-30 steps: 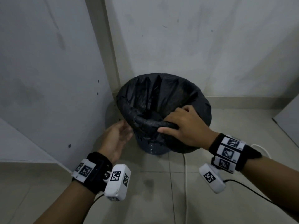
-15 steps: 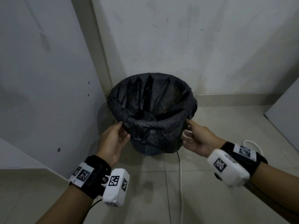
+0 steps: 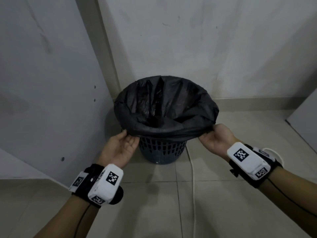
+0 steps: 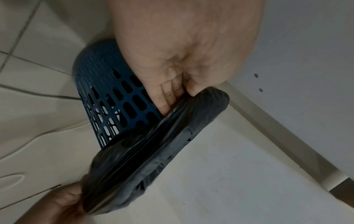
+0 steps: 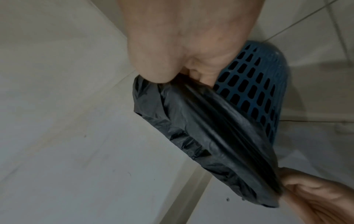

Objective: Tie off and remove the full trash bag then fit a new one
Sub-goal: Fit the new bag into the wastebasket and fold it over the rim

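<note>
A dark blue perforated plastic waste bin (image 3: 162, 151) stands on the pale tiled floor (image 3: 154, 212) in the corner where two grey-white walls (image 3: 205, 48) meet; a black plastic trash bag (image 3: 164, 103) lines the bin, its edge folded outward over the rim and pulled taut along the near side; the left hand (image 3: 121, 148) is at the bin's near-left edge, palm up, its fingers (image 4: 162, 97) tucked under the bag's folded hem and the thumb closing on top, pinching the plastic; the right hand (image 3: 217, 140) is at the bin's near-right edge, its fingers (image 5: 205, 75) curled and gripping the hem; a white cable (image 3: 193, 170) runs along the floor just right of the bin's base; both wrists carry black straps with white marker-printed camera housings (image 3: 247, 162).
</note>
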